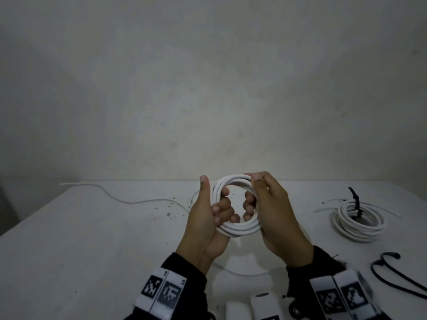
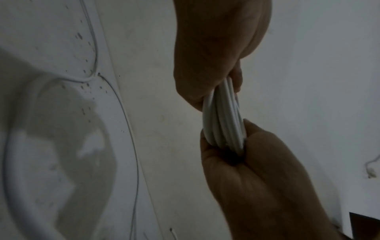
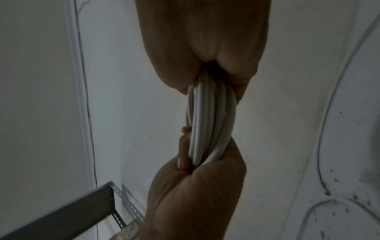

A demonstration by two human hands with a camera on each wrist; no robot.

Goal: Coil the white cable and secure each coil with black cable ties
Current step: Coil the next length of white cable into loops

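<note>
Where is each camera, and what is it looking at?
Head: looks down at the table; left hand and right hand hold the white cable coil; sleeves show.
Left wrist: looks along the left hand at the coil.
Right wrist: looks along the right hand at the coil.
All share both hands and the coil.

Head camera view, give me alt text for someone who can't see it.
Two hands hold a coil of white cable above a white table, the left hand gripping its left side and the right hand its right. A second coil, bound with a black cable tie, lies at right, with loose black ties nearer.
</note>
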